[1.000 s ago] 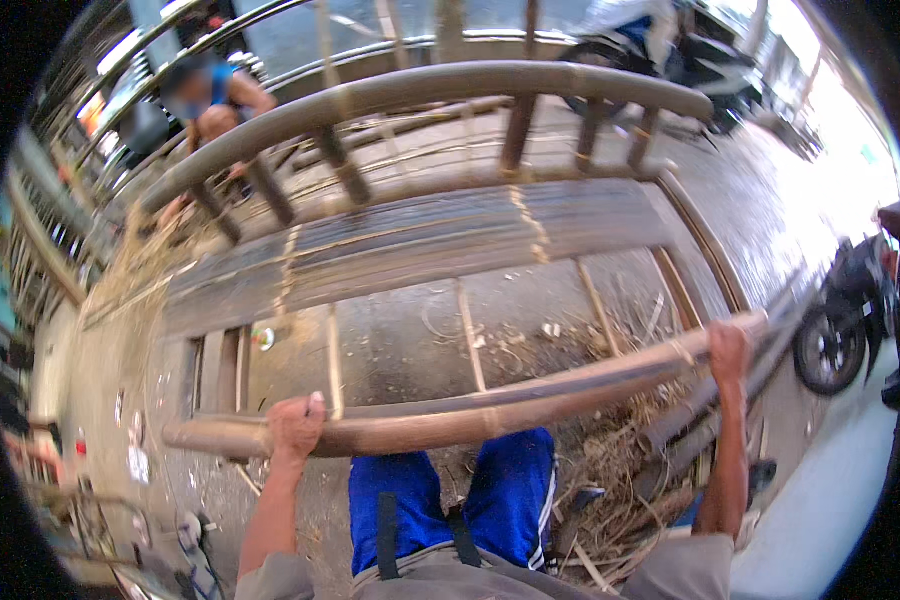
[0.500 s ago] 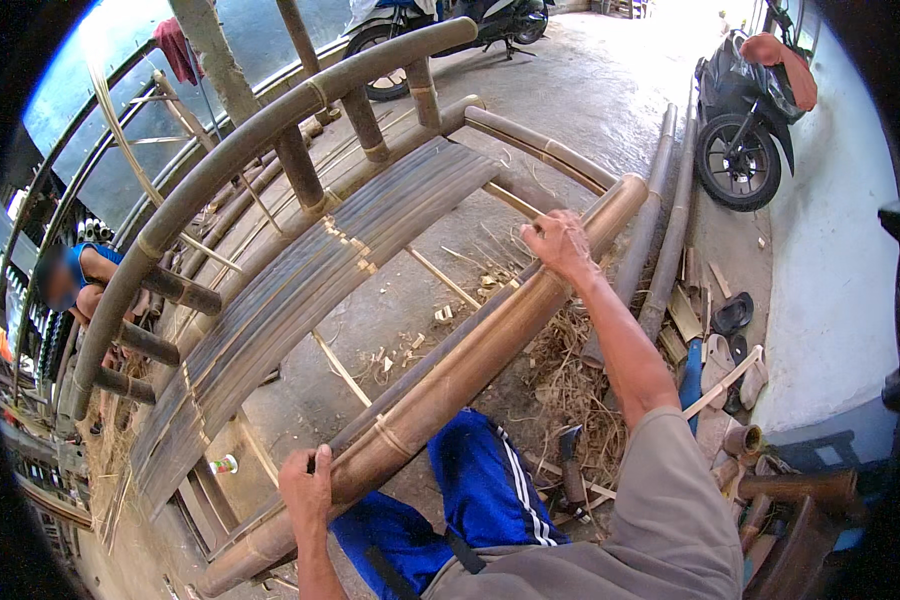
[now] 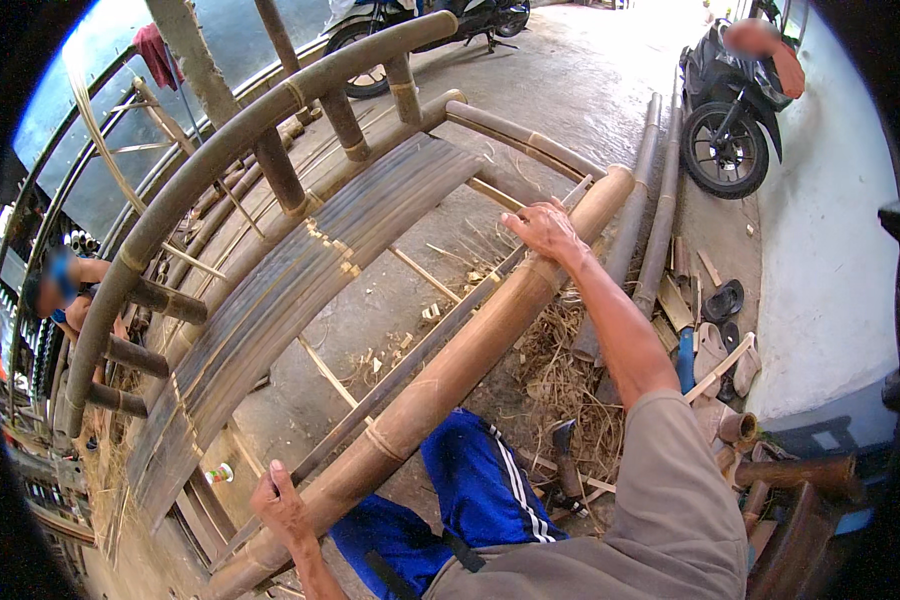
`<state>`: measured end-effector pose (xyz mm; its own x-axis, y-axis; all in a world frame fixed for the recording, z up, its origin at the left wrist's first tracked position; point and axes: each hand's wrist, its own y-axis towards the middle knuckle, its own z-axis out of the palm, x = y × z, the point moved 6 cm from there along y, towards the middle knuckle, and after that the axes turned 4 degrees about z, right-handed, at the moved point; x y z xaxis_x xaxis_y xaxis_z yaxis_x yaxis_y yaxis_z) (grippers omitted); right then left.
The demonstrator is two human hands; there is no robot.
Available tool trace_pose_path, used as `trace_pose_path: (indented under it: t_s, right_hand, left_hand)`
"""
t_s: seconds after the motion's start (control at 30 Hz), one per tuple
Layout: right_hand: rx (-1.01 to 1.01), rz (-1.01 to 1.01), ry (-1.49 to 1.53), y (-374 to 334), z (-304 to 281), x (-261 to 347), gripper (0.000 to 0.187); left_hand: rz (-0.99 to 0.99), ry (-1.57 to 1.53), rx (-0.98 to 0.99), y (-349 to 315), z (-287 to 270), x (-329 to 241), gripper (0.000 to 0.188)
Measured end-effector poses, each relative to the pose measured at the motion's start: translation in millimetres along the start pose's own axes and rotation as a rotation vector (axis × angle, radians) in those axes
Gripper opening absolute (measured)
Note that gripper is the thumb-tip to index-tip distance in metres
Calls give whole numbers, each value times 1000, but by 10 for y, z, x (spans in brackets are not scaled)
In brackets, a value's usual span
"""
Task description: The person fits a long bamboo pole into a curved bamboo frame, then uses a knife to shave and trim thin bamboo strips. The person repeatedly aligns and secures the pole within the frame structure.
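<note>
A bamboo bench frame spans the view, its thick front pole slanting across in front of my knees. Along the far side of that pole lies a long dark bamboo strip. My right hand is closed over the strip's far right part, its wrist above the pole. Near the lower left end, my left hand closes around the same strip with the thumb up; its fingers are partly hidden. Beyond it, a curved panel of dark slats lies along the backrest side, with pale crosspieces under the open gap.
The curved bamboo backrest rises at the left. Long poles, shavings, a bladed tool and footwear lie on the right floor. A motorbike stands by the wall. Another person sits at the far left.
The strip has shifted away from the front pole, showing more of its length. Both hands moved slightly left with it, and the whole view has shifted a little.
</note>
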<state>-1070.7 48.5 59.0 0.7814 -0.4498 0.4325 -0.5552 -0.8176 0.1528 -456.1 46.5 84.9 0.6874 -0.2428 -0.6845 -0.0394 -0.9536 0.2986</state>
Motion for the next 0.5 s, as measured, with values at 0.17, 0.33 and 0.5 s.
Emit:
trace_pose_path:
  t_s: [0.17, 0.33, 0.5]
  right_hand:
    - [107, 2, -40, -19, -20, 42, 65]
    - [104, 59, -60, 2, 44, -25, 65]
    - [-42, 59, -70, 10, 95, -2, 59]
  left_hand:
    - [57, 4, -73, -43, -30, -4, 51]
    - [-26, 144, 8, -41, 14, 110, 44]
    - [113, 231, 298, -65, 370, 69, 38]
